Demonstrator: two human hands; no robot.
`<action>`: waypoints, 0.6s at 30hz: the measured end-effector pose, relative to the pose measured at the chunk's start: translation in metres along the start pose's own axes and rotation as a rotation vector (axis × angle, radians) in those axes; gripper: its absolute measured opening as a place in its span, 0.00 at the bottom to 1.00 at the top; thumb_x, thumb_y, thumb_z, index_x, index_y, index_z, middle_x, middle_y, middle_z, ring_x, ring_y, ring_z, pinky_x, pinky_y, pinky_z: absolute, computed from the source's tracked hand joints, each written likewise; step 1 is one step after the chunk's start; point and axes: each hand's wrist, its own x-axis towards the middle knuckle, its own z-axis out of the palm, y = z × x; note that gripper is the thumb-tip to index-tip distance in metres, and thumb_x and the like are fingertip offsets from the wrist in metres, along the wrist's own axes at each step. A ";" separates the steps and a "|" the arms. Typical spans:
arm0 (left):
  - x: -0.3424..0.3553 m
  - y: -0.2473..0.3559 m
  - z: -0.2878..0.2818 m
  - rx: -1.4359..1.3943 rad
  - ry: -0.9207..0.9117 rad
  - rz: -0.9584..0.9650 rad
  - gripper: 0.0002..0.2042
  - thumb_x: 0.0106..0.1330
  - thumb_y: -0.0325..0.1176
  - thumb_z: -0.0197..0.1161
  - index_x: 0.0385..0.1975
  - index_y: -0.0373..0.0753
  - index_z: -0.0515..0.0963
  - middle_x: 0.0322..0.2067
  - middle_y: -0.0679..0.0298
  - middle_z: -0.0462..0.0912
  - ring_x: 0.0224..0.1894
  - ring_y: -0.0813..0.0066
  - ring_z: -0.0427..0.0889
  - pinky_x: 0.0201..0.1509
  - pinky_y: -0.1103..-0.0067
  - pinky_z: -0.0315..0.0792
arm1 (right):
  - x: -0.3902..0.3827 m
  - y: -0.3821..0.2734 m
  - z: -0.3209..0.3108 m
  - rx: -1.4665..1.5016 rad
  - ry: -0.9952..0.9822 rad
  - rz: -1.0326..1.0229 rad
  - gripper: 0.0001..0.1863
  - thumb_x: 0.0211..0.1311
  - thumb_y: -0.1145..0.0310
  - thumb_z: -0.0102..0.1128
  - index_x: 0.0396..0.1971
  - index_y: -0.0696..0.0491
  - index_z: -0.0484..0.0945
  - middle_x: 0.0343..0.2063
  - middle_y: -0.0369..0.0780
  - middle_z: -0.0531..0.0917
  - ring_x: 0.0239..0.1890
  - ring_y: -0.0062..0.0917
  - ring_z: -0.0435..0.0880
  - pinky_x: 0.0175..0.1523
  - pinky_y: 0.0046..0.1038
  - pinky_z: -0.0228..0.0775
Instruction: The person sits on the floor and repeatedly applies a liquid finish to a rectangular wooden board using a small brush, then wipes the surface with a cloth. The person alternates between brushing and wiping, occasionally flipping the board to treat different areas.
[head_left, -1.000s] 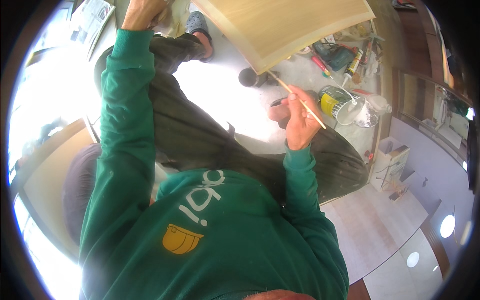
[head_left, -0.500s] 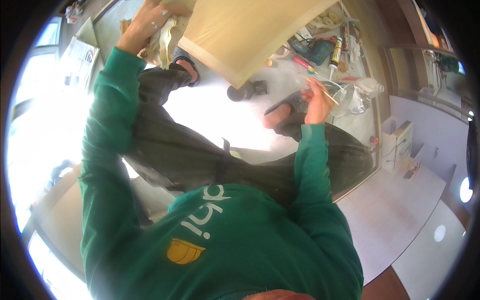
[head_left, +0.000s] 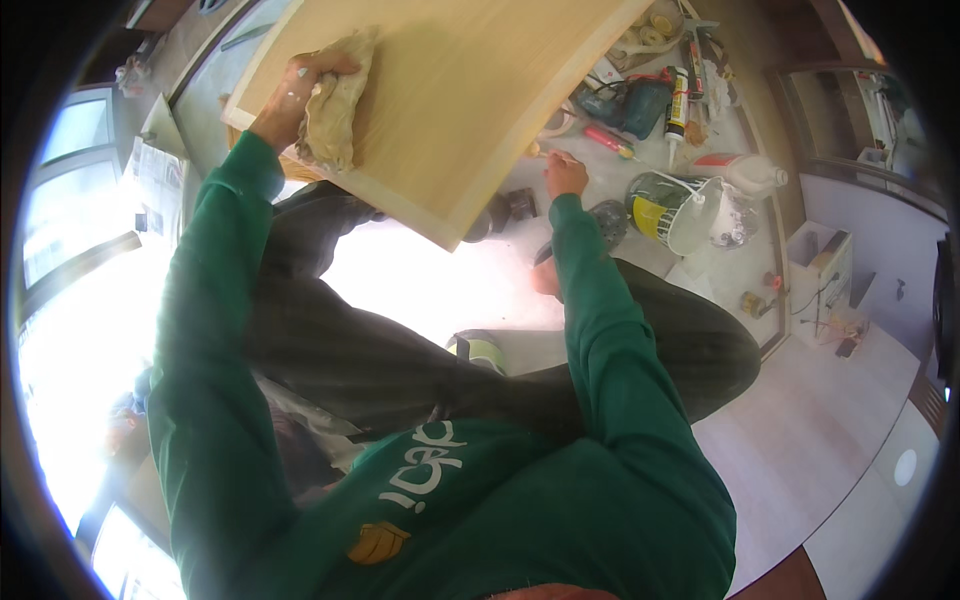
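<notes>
The left hand (head_left: 292,98) clutches a bunched cloth (head_left: 338,112) against the wooden board (head_left: 465,95) ahead of the lap (head_left: 400,375), presumably for steadying, while the right hand (head_left: 566,174), grip indiscernible, is near the board's edge.

Crumpled cloth (head_left: 338,110) in left hand (head_left: 287,102) over pale panel (head_left: 455,100)

Pale floor (head_left: 718,275): bucket (head_left: 655,212), white bottle (head_left: 748,174), sealant tube (head_left: 677,106).

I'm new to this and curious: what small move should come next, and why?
Perhaps the left hand should slide the cloth rightward across the pale panel: it grips the cloth near the panel's left edge, and the face to the right lies uncovered.
</notes>
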 end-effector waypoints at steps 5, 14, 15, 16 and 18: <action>0.015 -0.003 0.003 0.109 0.015 0.195 0.14 0.61 0.31 0.58 0.47 0.42 0.74 0.46 0.58 0.75 0.51 0.64 0.72 0.58 0.73 0.64 | 0.019 0.038 0.005 -0.254 0.055 -0.132 0.11 0.58 0.65 0.60 0.34 0.55 0.85 0.26 0.40 0.86 0.27 0.26 0.85 0.31 0.28 0.76; 0.015 -0.016 0.002 -0.076 -0.094 0.081 0.21 0.73 0.45 0.37 0.46 0.42 0.78 0.51 0.58 0.73 0.56 0.63 0.68 0.64 0.71 0.57 | 0.005 0.022 -0.011 0.395 0.005 0.354 0.12 0.59 0.66 0.58 0.38 0.56 0.81 0.35 0.40 0.85 0.25 0.27 0.84 0.26 0.25 0.73; 0.017 -0.024 0.005 -0.082 -0.095 0.036 0.22 0.73 0.46 0.36 0.46 0.43 0.78 0.50 0.58 0.73 0.56 0.63 0.68 0.64 0.71 0.57 | 0.002 0.023 -0.016 0.423 -0.026 0.400 0.12 0.60 0.65 0.58 0.39 0.56 0.81 0.35 0.39 0.85 0.25 0.27 0.84 0.25 0.26 0.73; 0.014 -0.033 0.007 -0.082 -0.090 -0.017 0.23 0.74 0.47 0.35 0.46 0.43 0.78 0.49 0.58 0.74 0.56 0.63 0.68 0.64 0.71 0.57 | -0.001 0.016 -0.021 0.484 0.004 0.443 0.12 0.60 0.65 0.58 0.40 0.55 0.80 0.36 0.39 0.85 0.26 0.26 0.83 0.26 0.25 0.72; 0.006 -0.054 0.004 -0.130 -0.098 -0.104 0.25 0.74 0.49 0.32 0.46 0.43 0.79 0.49 0.59 0.74 0.56 0.63 0.67 0.65 0.70 0.56 | -0.013 0.000 -0.034 0.600 0.057 0.528 0.13 0.61 0.63 0.57 0.42 0.53 0.79 0.37 0.38 0.85 0.26 0.24 0.82 0.26 0.24 0.71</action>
